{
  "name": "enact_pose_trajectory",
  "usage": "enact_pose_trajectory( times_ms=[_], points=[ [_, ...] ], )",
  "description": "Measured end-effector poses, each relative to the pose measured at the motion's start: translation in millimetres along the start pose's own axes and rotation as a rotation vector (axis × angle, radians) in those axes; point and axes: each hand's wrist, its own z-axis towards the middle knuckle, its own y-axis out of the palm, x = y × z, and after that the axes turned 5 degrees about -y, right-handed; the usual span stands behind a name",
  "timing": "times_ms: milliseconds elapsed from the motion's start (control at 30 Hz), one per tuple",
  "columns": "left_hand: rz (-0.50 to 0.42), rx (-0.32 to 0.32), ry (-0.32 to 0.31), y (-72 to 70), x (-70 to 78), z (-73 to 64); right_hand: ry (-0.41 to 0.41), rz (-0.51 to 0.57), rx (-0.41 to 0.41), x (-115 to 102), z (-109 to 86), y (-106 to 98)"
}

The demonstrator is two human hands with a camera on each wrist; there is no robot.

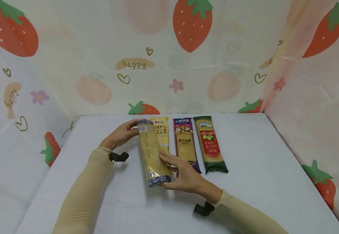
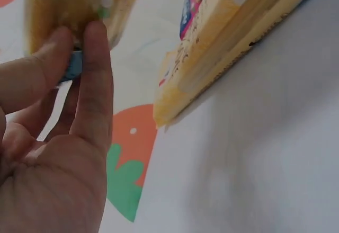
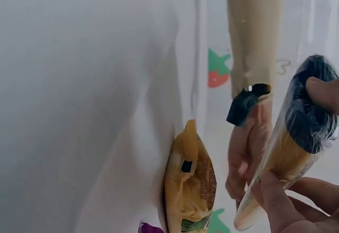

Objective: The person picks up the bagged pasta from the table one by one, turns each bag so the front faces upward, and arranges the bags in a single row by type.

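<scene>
A clear-wrapped pack of spaghetti with dark blue ends is held up, tilted, above the table. At its far end my left hand pinches it between thumb and fingers; the left wrist view shows this grip, with the pack blurred. My right hand grips the near end, its thumb on the blue end and fingers along the side in the right wrist view. The held pack partly covers a yellow pasta pack lying behind it.
Right of the yellow pack lie a purple-ended pasta pack and a green pasta pack with a red label, side by side. All rest on the white table. Strawberry-print cloth encloses the back and sides.
</scene>
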Motion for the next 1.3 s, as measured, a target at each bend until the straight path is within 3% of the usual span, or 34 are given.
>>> enact_pose_trajectory(
  times_ms=[200, 467, 733, 967, 1167, 1300],
  points=[
    [-0.033, 0.024, 0.027, 2.8, -3.2, 0.5, -0.021, 0.051, 0.011, -1, 0.8, 1],
    [-0.058, -0.002, -0.042, 6.3, -5.0, -1.6, 0.005, 0.127, 0.012, -1, 1.7, 4],
    [-0.122, -0.037, -0.051, 11.6, -5.9, -2.8, 0.023, 0.114, 0.023, -2, 1.9, 5],
    [-0.164, 0.006, -0.037, 15.5, -2.9, -0.9, 0.011, 0.141, 0.016, -3, 3.4, 6],
    [-0.077, 0.082, -0.070, 17.5, 2.4, -2.2, 0.012, 0.189, 0.008, -7, 3.6, 3],
    [0.006, 0.131, -0.089, 18.4, 6.4, -3.2, -0.003, 0.153, 0.019, -9, 3.6, 1]
  ],
)
